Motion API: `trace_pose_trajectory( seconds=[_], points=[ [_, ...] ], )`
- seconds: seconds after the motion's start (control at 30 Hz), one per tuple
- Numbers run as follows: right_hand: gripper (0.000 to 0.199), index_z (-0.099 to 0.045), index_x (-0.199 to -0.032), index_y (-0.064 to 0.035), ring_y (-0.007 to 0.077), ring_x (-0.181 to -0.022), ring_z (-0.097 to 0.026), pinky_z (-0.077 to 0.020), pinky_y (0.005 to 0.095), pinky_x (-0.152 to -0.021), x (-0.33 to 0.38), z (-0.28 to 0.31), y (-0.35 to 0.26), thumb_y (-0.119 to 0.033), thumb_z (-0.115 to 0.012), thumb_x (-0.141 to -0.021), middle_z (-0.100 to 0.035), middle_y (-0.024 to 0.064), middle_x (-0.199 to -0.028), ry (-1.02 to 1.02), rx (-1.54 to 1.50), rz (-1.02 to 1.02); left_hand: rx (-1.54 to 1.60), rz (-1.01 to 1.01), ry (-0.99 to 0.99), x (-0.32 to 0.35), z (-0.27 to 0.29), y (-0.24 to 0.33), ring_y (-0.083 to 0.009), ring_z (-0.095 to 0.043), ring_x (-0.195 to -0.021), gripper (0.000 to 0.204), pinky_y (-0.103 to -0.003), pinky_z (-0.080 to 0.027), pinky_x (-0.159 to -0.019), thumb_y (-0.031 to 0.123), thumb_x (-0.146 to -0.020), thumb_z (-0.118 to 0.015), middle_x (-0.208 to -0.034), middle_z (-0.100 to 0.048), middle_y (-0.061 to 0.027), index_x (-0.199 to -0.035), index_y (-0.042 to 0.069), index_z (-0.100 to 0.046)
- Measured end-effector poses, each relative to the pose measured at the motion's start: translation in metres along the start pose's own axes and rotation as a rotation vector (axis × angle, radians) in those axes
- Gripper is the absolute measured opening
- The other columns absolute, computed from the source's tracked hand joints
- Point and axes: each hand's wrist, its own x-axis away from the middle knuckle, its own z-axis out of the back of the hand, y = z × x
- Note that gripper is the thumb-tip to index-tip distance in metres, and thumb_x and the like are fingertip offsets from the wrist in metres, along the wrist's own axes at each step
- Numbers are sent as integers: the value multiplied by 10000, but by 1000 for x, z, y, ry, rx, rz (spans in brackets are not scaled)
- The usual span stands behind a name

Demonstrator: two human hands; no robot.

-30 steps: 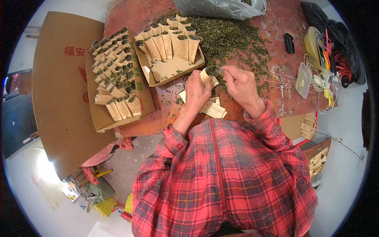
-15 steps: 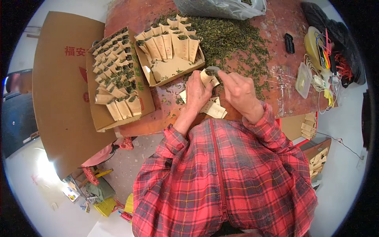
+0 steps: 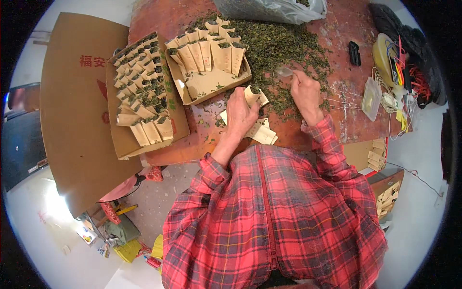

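Upright in my left hand (image 3: 240, 111) is a small brown paper bag (image 3: 251, 96), its mouth open with dark dried leaves showing inside. My right hand (image 3: 306, 93) is closed on the handle of a spoon (image 3: 284, 72). The spoon's pale bowl lies over the edge of a wide heap of dried green leaves (image 3: 279, 45), which look like tea. Flat paper bags (image 3: 262, 132) rest on the table just below my left hand. A shallow cardboard tray (image 3: 216, 89) left of the hands holds several filled bags (image 3: 222, 57) standing upright.
Further left, a large cardboard box (image 3: 179, 123) holds tightly packed rows of filled bags, its tall flap (image 3: 72, 111) raised. A grey plastic sack (image 3: 274, 10) stands behind the heap. On the right are a black object (image 3: 354, 53), a clear plastic container (image 3: 370, 98) and tangled cords.
My right hand has moved right with the spoon, from the bag's mouth to the leaf heap. The left hand stays in place with the paper bag.
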Motion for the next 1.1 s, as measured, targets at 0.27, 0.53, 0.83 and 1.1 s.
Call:
trace_pose_trajectory(
  seconds=[0.27, 0.53, 0.83, 1.1],
  points=[
    [238, -760, -1086, -23, 323, -663, -734, -587, 397, -601, -11, -49, 5, -159, -607, -966, -728, 201, -762, 51, -48, -40, -44, 3, -34, 0, -1, -1, -483, -649, -976, 448, -528, -511, -852, 149, -840, -761, -1011, -659, -282, -1161, -37, -510],
    [274, -727, -1128, 67, 169, -646, -728, -573, 297, -545, -21, -55, -14, -127, -584, -999, -763, 151, -826, -144, -690, -588, -39, 25, -49, 0, 1, 2, -475, -656, -986, 442, -511, -521, -850, 130, -838, -769, -1015, -666, -278, -1158, -39, -515],
    [291, -685, -1197, 82, 123, -626, -679, -532, 249, -518, -17, -38, -7, -128, -602, -1014, -747, 124, -888, -161, -851, -706, 46, 9, -14, -1, 2, 7, -483, -630, -943, 408, -532, -505, -814, 110, -805, -785, -968, -643, -281, -1083, -43, -529],
    [293, -676, -1201, 82, 114, -627, -672, -527, 240, -512, -11, 2, -20, -138, -616, -1016, -738, 114, -867, -212, -843, -660, 62, 32, -16, -1, 3, 7, -493, -630, -963, 421, -541, -502, -817, 115, -801, -788, -979, -647, -286, -1096, -42, -531]
  ],
)
